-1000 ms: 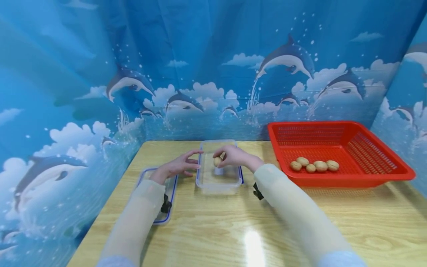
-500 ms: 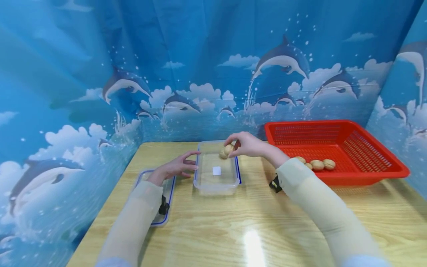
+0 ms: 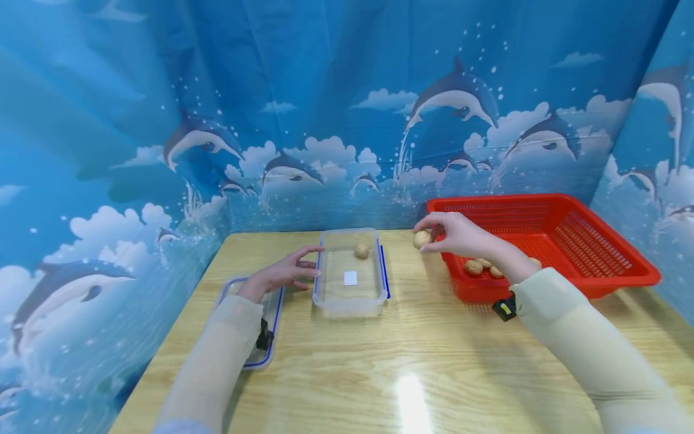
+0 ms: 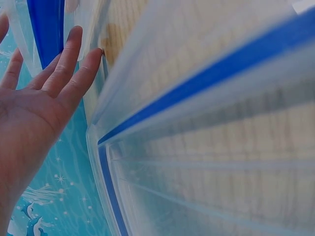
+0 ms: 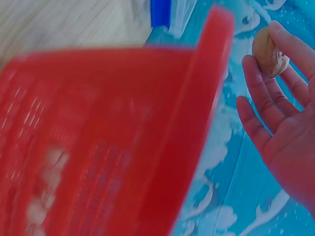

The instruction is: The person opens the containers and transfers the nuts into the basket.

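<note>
My right hand (image 3: 458, 235) pinches a walnut (image 3: 422, 240) between thumb and fingertips, beside the left rim of the red basket (image 3: 623, 281). The right wrist view shows the same pinch on the walnut (image 5: 268, 53). Several walnuts (image 3: 474, 267) lie in the basket, partly hidden by my right hand and forearm. A clear plastic container (image 3: 338, 259) with a blue edge strip stands in the middle, with one walnut (image 3: 361, 251) and a small white square (image 3: 350, 278) visible within it. At the container's left side, my left hand (image 3: 284, 276) keeps its fingers extended, fingertips right at the rim.
Under my left forearm lies another clear, blue-edged container or lid (image 3: 276, 316), partly covered. The wooden table (image 3: 336, 374) meets a blue dolphin-print curtain (image 3: 325, 108) at the back and left. The basket stands at the back right.
My right hand has carried a walnut from over the clear container rightward to the basket's left rim. The walnut inside the container has come into full view. My left hand stays at the container's side.
</note>
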`<state>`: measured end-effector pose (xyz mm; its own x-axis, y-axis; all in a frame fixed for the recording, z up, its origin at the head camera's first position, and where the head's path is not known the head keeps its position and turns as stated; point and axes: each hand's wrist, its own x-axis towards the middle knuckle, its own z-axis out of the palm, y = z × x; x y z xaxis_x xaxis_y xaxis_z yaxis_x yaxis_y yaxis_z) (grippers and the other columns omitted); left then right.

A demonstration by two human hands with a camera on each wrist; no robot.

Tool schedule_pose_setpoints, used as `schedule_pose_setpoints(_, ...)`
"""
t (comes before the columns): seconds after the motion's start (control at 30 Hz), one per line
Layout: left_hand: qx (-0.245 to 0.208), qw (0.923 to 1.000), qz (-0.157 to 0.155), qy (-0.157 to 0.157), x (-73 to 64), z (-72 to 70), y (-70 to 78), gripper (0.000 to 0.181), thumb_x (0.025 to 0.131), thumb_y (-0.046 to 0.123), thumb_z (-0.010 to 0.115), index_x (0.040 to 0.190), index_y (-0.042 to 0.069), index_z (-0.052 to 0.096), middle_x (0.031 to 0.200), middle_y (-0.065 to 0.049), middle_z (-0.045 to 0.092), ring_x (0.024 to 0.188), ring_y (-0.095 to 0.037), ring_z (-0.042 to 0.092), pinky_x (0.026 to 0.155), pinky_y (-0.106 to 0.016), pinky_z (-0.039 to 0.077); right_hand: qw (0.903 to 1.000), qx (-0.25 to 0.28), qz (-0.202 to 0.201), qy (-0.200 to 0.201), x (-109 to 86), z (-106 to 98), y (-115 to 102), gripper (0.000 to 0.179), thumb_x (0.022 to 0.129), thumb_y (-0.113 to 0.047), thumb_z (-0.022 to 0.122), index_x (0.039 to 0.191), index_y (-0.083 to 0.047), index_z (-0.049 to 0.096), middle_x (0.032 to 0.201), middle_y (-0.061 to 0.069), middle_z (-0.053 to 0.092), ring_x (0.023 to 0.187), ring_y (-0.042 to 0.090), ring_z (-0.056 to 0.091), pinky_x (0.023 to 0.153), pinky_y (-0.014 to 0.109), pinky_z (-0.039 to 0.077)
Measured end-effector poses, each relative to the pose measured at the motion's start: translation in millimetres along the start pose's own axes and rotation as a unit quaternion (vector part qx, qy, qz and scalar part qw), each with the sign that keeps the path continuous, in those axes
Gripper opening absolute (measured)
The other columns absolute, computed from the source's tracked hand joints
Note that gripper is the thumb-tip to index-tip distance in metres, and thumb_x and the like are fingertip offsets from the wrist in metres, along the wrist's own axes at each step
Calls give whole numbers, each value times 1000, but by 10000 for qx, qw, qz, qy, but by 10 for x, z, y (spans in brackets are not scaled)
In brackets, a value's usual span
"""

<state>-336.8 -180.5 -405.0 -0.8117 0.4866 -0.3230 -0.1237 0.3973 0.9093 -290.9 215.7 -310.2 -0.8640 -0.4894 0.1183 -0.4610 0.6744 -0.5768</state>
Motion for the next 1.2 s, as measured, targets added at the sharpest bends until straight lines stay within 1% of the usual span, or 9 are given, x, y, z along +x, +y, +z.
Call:
schedule_pose_setpoints(0.03, -8, 10000, -6, 2, 0, 1, -1, 63, 97, 15, 59, 152, 27, 29, 152, -22, 30, 135, -38, 37, 93, -50, 49, 10000, -43, 61, 46, -42, -28, 31, 38, 82, -14, 79, 118, -10, 65, 104, 5, 61, 84, 18, 59, 71, 35, 53)
schedule_pose_setpoints(0.13, -11, 10000, 45, -40, -1, 0, -6, 64, 98, 15, 58, 153, 26, 28, 152, -23, 29, 135, -39, 36, 93, -50, 49, 9997, -59, 204, 157, -170, -118, 131, 39, 83, -16, 79, 118, -10, 65, 106, 5, 62, 88, 21, 59, 75, 36, 53)
schedule_pose_setpoints(0.27, 12, 10000, 80, -54, 0, -10, -19, 64, 98, 15, 58, 153, 25, 27, 152, -24, 28, 135, -40, 35, 93, -50, 49, 9985, -167, 452, 273, -344, -225, 256, 41, 83, -22, 79, 119, -9, 64, 114, 6, 61, 96, 23, 57, 79, 38, 52)
schedule_pose_setpoints(0.43, 64, 10000, 52, -6, 6, -14, -23, 64, 98, 17, 59, 153, 26, 28, 152, -23, 29, 135, -39, 36, 93, -49, 49, 9958, -312, 743, 446, -534, -323, 402, 40, 84, -21, 79, 119, -9, 64, 111, 9, 62, 95, 26, 56, 77, 38, 51)
schedule_pose_setpoints(0.6, 8, 10000, 41, 22, 4, -4, -20, 63, 97, 16, 59, 152, 27, 30, 152, -22, 30, 134, -39, 37, 92, -50, 50, 9920, -249, 1094, 581, -701, -401, 574, 41, 85, -22, 77, 120, -6, 63, 109, 12, 62, 92, 27, 57, 73, 36, 51)
schedule_pose_setpoints(0.77, -3, 10000, 66, -13, 5, 0, -19, 64, 97, 15, 59, 153, 25, 28, 152, -22, 30, 134, -39, 37, 92, -50, 50, 9875, -145, 1426, 659, -843, -475, 784, 46, 87, -28, 75, 122, -3, 60, 106, 14, 62, 88, 27, 57, 69, 36, 53)
schedule_pose_setpoints(0.87, 11, 10000, 85, -18, 5, -2, -17, 64, 97, 15, 59, 153, 25, 28, 152, -22, 30, 135, -39, 36, 92, -50, 50, 9846, -215, 1578, 721, -918, -512, 911, 48, 87, -31, 75, 122, -2, 59, 106, 16, 62, 87, 28, 58, 67, 38, 54)
schedule_pose_setpoints(1.03, 7, 9999, 101, -45, -6, -13, -18, 64, 98, 14, 58, 153, 25, 28, 152, -23, 29, 134, -40, 36, 92, -50, 49, 9800, -333, 1796, 793, -1012, -560, 1096, 52, 86, -34, 75, 123, 0, 58, 111, 22, 60, 87, 30, 60, 68, 39, 55)
schedule_pose_setpoints(1.2, -8, 10000, 88, -32, -12, -17, -16, 63, 98, 14, 58, 153, 26, 29, 152, -23, 30, 134, -39, 36, 92, -50, 49, 9782, -297, 1888, 815, -1079, -606, 1264, 56, 86, -34, 75, 124, 3, 56, 113, 25, 59, 90, 33, 60, 70, 42, 55)
